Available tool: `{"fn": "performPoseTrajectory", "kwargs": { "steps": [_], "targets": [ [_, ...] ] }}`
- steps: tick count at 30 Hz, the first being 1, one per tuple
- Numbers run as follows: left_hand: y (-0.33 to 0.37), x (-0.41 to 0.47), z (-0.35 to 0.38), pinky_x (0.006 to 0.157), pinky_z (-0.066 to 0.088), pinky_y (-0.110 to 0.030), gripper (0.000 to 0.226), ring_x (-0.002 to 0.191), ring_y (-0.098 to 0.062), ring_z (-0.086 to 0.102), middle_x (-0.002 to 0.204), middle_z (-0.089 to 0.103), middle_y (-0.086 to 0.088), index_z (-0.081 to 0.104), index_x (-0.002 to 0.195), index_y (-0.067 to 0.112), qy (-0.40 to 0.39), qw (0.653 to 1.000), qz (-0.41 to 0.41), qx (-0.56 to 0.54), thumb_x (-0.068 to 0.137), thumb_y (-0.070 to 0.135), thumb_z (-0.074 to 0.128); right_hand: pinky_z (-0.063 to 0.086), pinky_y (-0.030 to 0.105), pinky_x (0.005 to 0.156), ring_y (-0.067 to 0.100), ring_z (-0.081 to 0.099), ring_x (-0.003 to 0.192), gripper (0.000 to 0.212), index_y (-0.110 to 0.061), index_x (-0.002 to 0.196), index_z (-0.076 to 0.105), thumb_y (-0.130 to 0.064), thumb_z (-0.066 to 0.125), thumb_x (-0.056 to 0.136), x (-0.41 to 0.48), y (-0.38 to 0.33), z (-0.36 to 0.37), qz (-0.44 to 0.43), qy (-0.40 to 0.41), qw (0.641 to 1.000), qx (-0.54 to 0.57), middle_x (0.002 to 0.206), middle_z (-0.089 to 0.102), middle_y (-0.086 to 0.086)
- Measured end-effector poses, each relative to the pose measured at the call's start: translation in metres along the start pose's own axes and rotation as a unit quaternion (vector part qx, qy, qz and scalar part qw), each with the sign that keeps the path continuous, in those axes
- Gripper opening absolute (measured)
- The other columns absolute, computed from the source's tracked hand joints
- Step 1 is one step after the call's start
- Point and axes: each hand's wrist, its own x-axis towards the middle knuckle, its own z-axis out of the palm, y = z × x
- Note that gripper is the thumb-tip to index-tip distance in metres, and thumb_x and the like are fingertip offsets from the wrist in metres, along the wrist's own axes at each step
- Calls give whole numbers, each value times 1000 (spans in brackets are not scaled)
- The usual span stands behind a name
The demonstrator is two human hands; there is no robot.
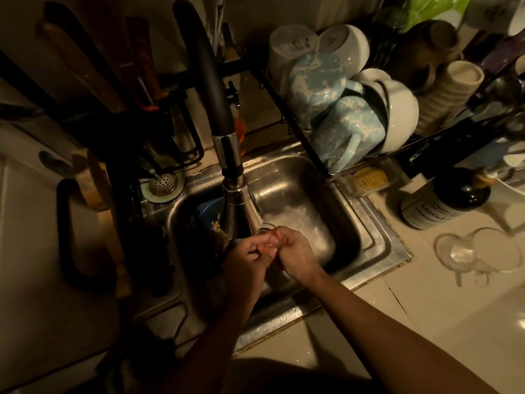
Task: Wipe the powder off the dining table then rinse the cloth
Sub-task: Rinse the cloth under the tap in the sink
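Observation:
Both my hands meet over the steel sink [377, 240], right under the faucet head [238, 206]. My left hand [248, 253] and my right hand [297, 255] are pressed together around a small wet pinkish wad, seemingly the cloth [268, 245]. Only a bit of the cloth shows between the fingers; the rest is hidden in my hands. Water glistens on the sink floor [301, 220] behind my hands. The dining table is out of view.
A dish rack [309, 143] with blue mugs and white bowls hangs over the sink's right back corner. A dark soap bottle [443, 206] and overturned glasses [480, 251] stand on the right counter. A strainer [163, 184] lies at the left rim, knives and boards behind it.

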Motion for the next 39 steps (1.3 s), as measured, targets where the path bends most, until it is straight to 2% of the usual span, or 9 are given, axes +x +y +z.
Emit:
{"fn": "performPoseTrajectory", "kwargs": {
  "steps": [5, 8, 16, 19, 21, 24, 32, 35, 39],
  "targets": [
    [-2, 8, -4, 85, 59, -34, 41, 93, -12, 73, 99, 76, 0, 73, 101, 30, -43, 999, 13, 1, 75, -1, 80, 56, 26, 61, 18, 67, 67, 46, 5, 102, 68, -31, 40, 107, -8, -16, -4, 89, -100, 944, 301, 82, 67, 20],
    [-10, 12, -3, 93, 53, -18, 69, 109, 0, 63, 125, 56, 11, 60, 135, 23, -88, 990, 63, 94, 73, -2, 81, 61, 41, 77, 28, 73, 87, 55, 2, 111, 67, -38, 30, 108, -2, -18, -13, 172, -116, 877, 433, 99, 72, 22],
    [6, 16, -4, 77, 58, -19, 38, 105, -9, 69, 123, 66, -7, 68, 119, 1, -90, 985, 52, 137, 94, -14, 44, 54, 53, 93, 41, 64, 112, 37, -14, 132, 57, -29, 33, 109, 0, -7, -33, 240, -207, 914, 253, 117, 70, 21],
    [5, 20, -9, 81, 50, -9, 31, 95, 6, 66, 127, 63, -13, 67, 116, -8, -108, 988, 19, 110, 94, -14, 46, 60, 31, 76, 23, 72, 84, 26, -2, 112, 66, -6, 42, 105, 2, -7, -37, 246, -217, 923, 199, 98, 73, 19],
    [-11, 32, -10, 97, 53, -28, 24, 105, -9, 68, 121, 68, -13, 71, 115, 2, -61, 993, 8, 103, 93, 4, 60, 52, 18, 56, 8, 63, 59, 33, -8, 82, 73, 9, 49, 96, -1, -8, -32, 183, -171, 964, 88, 72, 70, 7],
    [-44, 51, -13, 92, 56, -50, 79, 98, -25, 72, 108, 74, -9, 66, 122, 12, 26, 995, -54, 83, 65, 65, 81, 39, 13, 46, 1, 53, 45, 30, -12, 67, 70, 7, 61, 89, -4, -3, -20, 49, -80, 993, -69, 55, 64, -6],
    [-79, 71, -7, 81, 62, -43, 98, 94, -22, 73, 109, 73, -11, 62, 124, 7, 61, 993, -99, 31, 48, 65, 79, 49, 29, 73, 30, 68, 82, 14, -8, 97, 71, -8, 60, 88, 1, 24, -13, -146, -7, 915, -376, 89, 73, 13],
    [-64, 71, -13, 69, 59, -31, 91, 89, -29, 72, 110, 70, -22, 60, 125, -1, 14, 994, -112, 1, 54, 53, 80, 49, 26, 75, 22, 70, 85, 25, -12, 110, 69, -13, 70, 85, 3, 16, -16, -66, -47, 969, -232, 94, 73, 7],
    [-62, 77, -23, 85, 58, -55, 70, 96, -35, 72, 106, 72, -19, 67, 114, 7, -65, 992, -100, 32, 58, 47, 80, 53, 35, 91, 21, 65, 100, 56, -17, 136, 53, -21, 75, 85, 2, 3, -32, 43, -164, 980, 100, 119, 67, 16]
  ]
}}
